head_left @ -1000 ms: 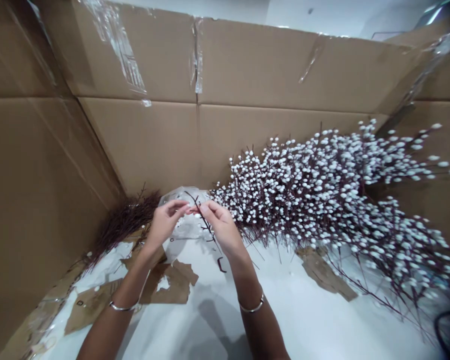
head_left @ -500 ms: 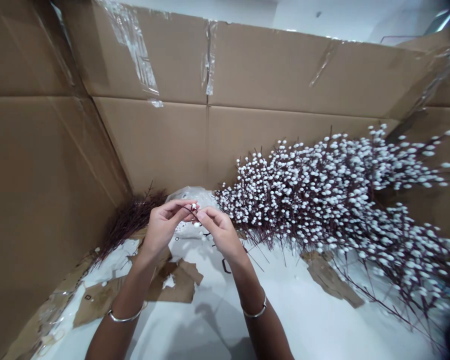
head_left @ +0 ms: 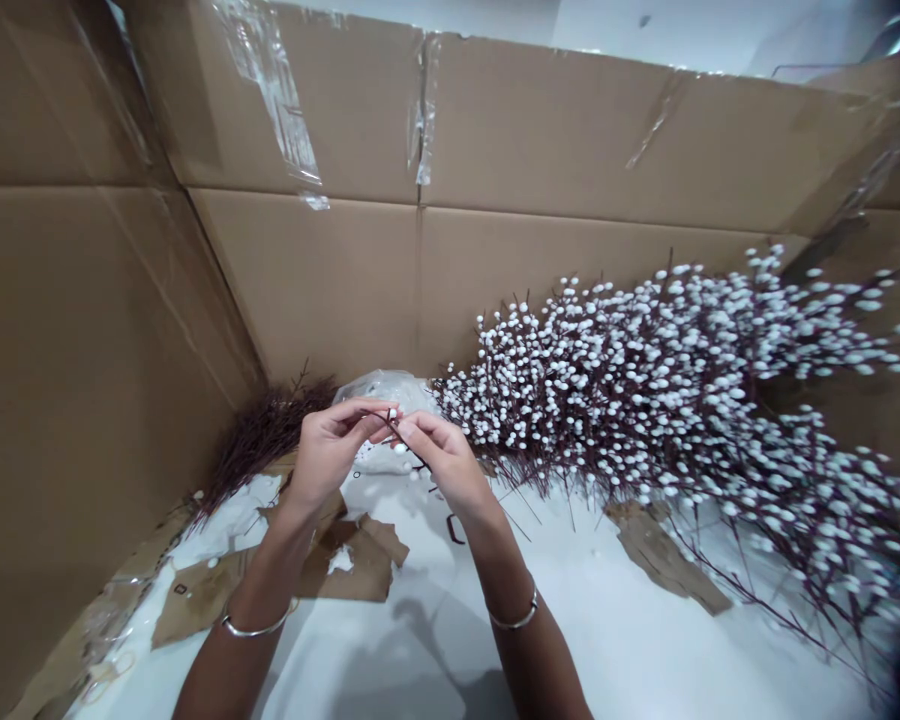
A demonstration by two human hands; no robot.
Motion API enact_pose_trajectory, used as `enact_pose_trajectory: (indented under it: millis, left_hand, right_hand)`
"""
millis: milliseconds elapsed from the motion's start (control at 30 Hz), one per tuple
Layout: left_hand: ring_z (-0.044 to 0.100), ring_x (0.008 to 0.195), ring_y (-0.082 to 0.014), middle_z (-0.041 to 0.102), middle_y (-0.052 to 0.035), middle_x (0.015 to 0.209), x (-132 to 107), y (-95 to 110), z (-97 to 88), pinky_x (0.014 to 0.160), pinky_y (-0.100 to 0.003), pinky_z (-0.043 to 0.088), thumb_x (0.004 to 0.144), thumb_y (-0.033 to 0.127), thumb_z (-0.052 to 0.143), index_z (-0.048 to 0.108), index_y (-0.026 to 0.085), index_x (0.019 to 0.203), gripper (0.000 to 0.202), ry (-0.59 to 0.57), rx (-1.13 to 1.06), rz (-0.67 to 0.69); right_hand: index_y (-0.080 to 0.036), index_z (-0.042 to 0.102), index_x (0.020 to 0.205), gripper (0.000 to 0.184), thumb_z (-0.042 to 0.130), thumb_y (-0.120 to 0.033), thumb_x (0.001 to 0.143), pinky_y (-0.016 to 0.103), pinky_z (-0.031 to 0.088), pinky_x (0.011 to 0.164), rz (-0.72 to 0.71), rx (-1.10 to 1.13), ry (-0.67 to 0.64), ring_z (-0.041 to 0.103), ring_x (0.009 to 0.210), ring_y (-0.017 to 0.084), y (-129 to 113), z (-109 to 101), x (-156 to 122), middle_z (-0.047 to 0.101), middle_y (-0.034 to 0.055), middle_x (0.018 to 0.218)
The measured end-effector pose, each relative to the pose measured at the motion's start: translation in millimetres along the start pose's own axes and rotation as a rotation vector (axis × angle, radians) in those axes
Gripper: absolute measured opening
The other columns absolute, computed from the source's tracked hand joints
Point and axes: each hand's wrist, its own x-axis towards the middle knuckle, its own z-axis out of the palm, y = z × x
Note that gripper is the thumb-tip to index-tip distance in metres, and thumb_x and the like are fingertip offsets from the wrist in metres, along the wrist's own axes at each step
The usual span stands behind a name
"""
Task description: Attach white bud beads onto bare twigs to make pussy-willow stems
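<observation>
Both my hands are raised close together at the middle of the view. My left hand [head_left: 330,458] and my right hand [head_left: 444,462] pinch a thin dark twig [head_left: 397,432] between their fingertips, with a few white buds on it. Just behind the fingers lies a crumpled clear plastic bag [head_left: 386,392]. A large heap of white-budded pussy willow stems [head_left: 645,400] spreads to the right of my right hand. A smaller bundle of bare dark twigs [head_left: 266,440] lies to the left of my left hand.
Tall corrugated cardboard walls [head_left: 307,280] with tape strips [head_left: 266,90] rise at the back and left. A white sheet [head_left: 420,600] covers the floor, with torn cardboard scraps [head_left: 352,565] under my forearms and another [head_left: 664,555] at right. A small black curved piece [head_left: 454,528] lies below my right hand.
My hands have drawn closer together around the twig, and less of its length shows below my right hand. The whole view has shifted slightly as my head moved.
</observation>
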Motion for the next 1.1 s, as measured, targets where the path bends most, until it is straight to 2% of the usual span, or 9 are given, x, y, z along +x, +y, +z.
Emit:
enact_pose_trajectory:
  millis: [600, 867, 1100]
  left_hand:
    - [0.070, 0.079, -0.0161, 0.077, -0.0041, 0.085, 1.6, -2.4, 0.9, 0.071, -0.023, 0.054, 0.078, 0.030, 0.073, 0.077, 0.018, 0.083, 0.013, -0.012, -0.007, 0.007]
    - [0.069, 0.081, -0.0169, 0.077, -0.0049, 0.087, 0.6, -2.0, -0.8, 0.073, -0.024, 0.054, 0.079, 0.029, 0.072, 0.077, 0.018, 0.082, 0.013, -0.014, 0.014, 0.014]
    - [0.069, 0.079, -0.0168, 0.077, -0.0045, 0.085, 2.1, -2.9, 0.2, 0.070, -0.024, 0.053, 0.078, 0.030, 0.072, 0.077, 0.018, 0.083, 0.013, -0.018, 0.026, 0.009]
  right_hand:
    - [-0.020, 0.073, 0.085, 0.026, 0.053, -0.035, 0.095, 0.031, 0.043, 0.089, -0.011, 0.011, -0.015, 0.062, 0.093, 0.017, 4.4, -2.1, 1.3, 0.071, 0.0028, 0.090]
    - [-0.019, 0.068, 0.077, 0.026, 0.055, -0.034, 0.093, 0.029, 0.043, 0.085, -0.005, 0.031, 0.007, 0.060, 0.086, 0.016, 5.2, -0.8, 2.6, 0.069, 0.0014, 0.083]
    - [-0.019, 0.071, 0.081, 0.027, 0.055, -0.038, 0.092, 0.028, 0.043, 0.083, 0.005, -0.008, 0.017, 0.058, 0.084, 0.016, 6.5, -0.7, 3.2, 0.067, 0.0020, 0.084]
